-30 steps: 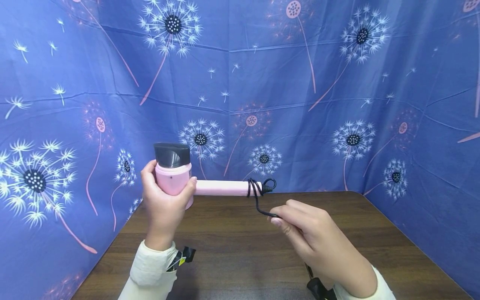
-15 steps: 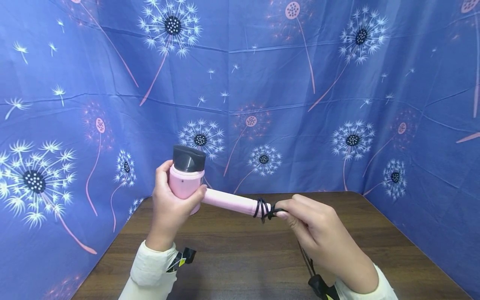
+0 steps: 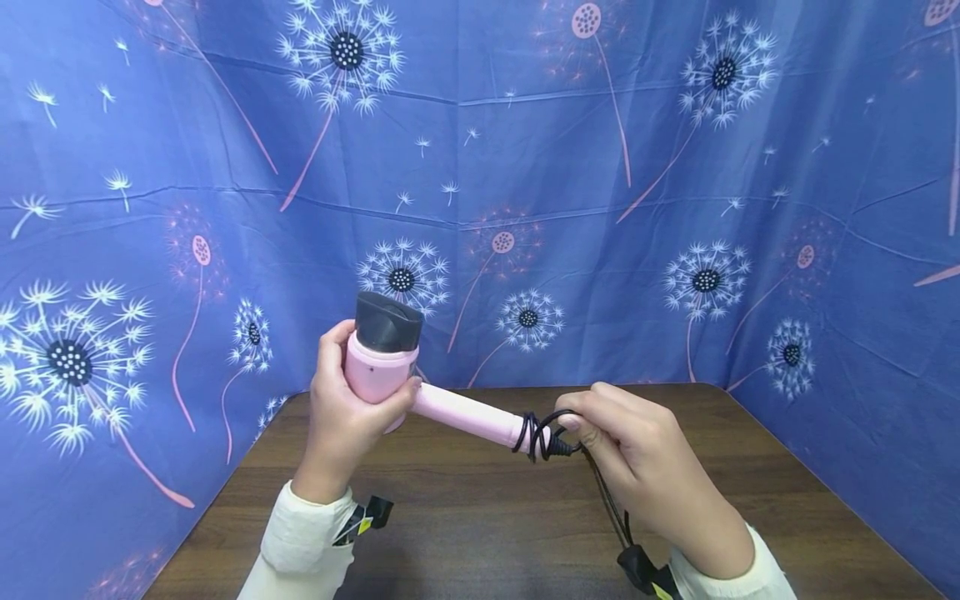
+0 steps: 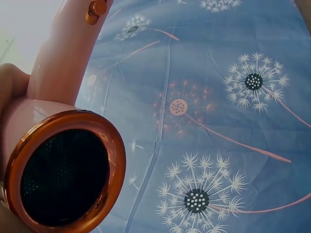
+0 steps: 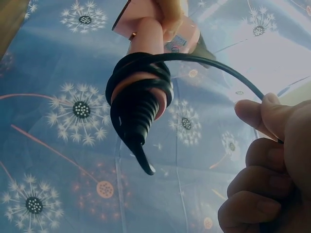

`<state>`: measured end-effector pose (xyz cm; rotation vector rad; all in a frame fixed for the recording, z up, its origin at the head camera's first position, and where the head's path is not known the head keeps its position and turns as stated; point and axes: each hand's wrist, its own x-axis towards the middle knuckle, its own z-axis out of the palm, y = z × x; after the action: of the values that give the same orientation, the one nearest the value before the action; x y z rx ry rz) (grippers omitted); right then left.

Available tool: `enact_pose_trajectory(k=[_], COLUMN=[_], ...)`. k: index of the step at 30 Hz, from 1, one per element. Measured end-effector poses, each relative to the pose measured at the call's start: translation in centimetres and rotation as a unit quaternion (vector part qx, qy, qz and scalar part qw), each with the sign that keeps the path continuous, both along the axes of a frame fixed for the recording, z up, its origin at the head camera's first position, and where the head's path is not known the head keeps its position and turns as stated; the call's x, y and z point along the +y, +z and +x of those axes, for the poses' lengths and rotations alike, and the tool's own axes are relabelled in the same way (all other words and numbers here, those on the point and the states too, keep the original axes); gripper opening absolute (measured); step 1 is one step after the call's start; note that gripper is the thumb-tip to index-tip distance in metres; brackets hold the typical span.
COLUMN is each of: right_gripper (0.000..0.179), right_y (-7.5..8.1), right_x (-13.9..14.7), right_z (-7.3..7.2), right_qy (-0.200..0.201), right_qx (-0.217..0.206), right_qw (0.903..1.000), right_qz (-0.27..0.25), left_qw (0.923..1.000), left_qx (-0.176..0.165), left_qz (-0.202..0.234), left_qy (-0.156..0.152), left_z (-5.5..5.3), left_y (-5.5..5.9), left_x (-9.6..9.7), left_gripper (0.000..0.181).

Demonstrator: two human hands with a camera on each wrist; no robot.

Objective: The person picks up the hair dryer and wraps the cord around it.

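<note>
My left hand (image 3: 337, 429) grips the body of a pink hair dryer (image 3: 381, 377) above the table. Its black nozzle (image 3: 388, 323) points up, and the handle (image 3: 468, 414) slants down to the right. Black power cord (image 5: 194, 57) is wound round the handle's end, beside the ribbed strain relief (image 5: 138, 116). My right hand (image 3: 648, 471) pinches this cord between thumb and forefinger, and a loose loop runs from the handle to the fingertips. In the left wrist view, a copper-coloured ring (image 4: 119, 155) edges the dark round rear of the dryer, and a copper button (image 4: 98, 7) shows on the handle.
The brown wooden table (image 3: 465, 517) lies below both hands. Blue cloth (image 3: 570, 275) with dandelion prints hangs behind it and along both sides. Dark cord strands (image 3: 611, 500) hang below my right hand, near the black wrist camera (image 3: 637, 567).
The dryer has shifted right with my left hand, and its handle has tipped from level to sloping down. My right hand has moved slightly right and up, drawing the cord round the handle's end.
</note>
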<state>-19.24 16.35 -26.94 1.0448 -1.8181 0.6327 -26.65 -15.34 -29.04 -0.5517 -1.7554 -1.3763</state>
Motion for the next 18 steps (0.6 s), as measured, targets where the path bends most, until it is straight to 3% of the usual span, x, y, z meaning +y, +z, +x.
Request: enact_pose_trajectory(k=[18], right_gripper=[0.014], right_y=[-0.19], right_x=[0.21], right_z=[-0.60], right_qy=[-0.016], right_qx=[0.011], right_qw=[0.9998], right_qz=[-0.005], left_qw=[0.9992], left_qx=[0.025], left_qz=[-0.018], left_qy=[-0.027], left_z=[0.13], left_y=[0.01], left_x=[-0.12], left_gripper=[0.092])
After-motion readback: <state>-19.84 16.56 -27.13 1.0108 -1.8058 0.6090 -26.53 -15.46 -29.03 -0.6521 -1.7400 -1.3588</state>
